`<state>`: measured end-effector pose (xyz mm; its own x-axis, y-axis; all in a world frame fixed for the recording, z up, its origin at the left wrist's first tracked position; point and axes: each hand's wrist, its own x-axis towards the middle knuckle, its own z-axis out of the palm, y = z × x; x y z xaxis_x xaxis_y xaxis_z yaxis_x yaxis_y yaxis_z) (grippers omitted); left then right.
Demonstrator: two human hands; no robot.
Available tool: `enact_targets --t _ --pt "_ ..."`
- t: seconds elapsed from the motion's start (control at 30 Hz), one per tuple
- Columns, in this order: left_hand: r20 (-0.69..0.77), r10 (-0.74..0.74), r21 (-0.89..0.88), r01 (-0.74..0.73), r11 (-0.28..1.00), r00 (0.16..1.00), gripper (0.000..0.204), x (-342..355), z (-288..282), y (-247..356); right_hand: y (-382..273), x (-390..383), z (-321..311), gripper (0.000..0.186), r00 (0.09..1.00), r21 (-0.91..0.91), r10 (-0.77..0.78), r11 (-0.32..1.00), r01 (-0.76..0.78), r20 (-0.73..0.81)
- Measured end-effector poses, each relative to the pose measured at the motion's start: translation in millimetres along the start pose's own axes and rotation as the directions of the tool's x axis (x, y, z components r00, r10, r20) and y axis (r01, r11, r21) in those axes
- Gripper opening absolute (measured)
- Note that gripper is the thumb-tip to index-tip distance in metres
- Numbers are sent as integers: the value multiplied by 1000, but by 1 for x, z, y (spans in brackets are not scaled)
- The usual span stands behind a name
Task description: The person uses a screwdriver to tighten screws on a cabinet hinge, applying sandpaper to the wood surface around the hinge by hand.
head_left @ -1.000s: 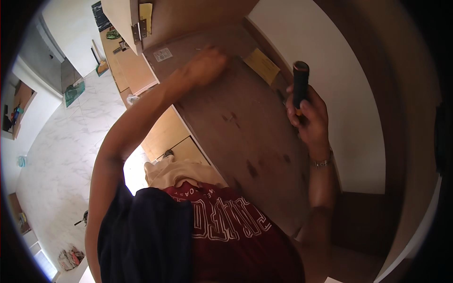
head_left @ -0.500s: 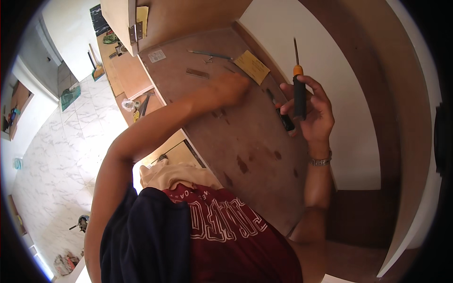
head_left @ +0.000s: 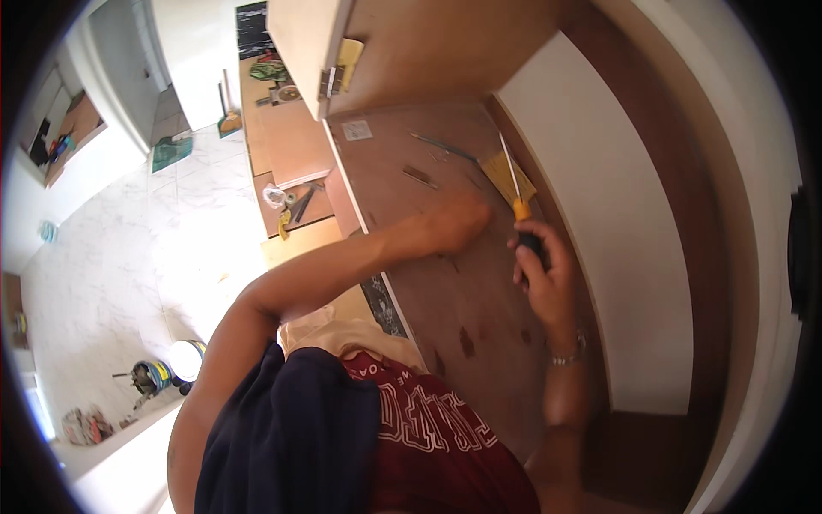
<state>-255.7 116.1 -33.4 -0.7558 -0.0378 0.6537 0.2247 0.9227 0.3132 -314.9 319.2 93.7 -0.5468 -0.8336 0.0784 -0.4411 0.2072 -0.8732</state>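
In my right hand (head_left: 548, 272) is a screwdriver (head_left: 521, 209) with a dark handle, a yellow collar and a long thin shaft pointing away from me. Its shaft passes in front of a yellow paper (head_left: 507, 176) on the brown panel (head_left: 411, 248). My left hand (head_left: 462, 219) is low over the panel, left of the screwdriver; it is blurred, and its fingers are hidden from view. Beyond it lie a small flat metal piece (head_left: 419, 177) and a pencil-like stick (head_left: 438, 145). A white label (head_left: 357, 130) is at the panel's far left corner.
A wooden door (head_left: 304, 51) with a metal hinge (head_left: 328, 82) stands at the far left of the panel. Left of the panel, a hammer-like tool (head_left: 302, 206) lies on a wooden surface. A pale curved wall (head_left: 616, 231) rises on the right.
The view has shifted, so the scene sits lower and further right. My right hand has tipped the screwdriver from upright toward the yellow paper, its fingers now wrapped round the handle.
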Motion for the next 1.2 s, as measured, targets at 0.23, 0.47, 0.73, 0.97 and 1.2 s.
enact_targets --t 0.23,0.47,0.73,0.97,1.2 --pt "339 -612 -940 279 -194 715 24 -29 -60 -29 -15 -11 44 30 986 -203 -128 968 147 103" --pt "253 -745 -875 -183 -448 617 24 -44 -103 -49 -28 14 74 29 906 -355 -382 834 423 183" --pt "265 -754 -894 -140 -425 601 24 -39 -130 -79 -47 35 92 29 941 -300 -300 894 334 154" --pt "184 -702 -940 -84 -330 688 25 -54 -138 -110 -70 46 111 30 982 -106 6 994 14 187" --pt "251 -739 -790 -308 -530 625 25 -47 -136 -114 -72 63 148 31 972 -219 -203 949 225 121"
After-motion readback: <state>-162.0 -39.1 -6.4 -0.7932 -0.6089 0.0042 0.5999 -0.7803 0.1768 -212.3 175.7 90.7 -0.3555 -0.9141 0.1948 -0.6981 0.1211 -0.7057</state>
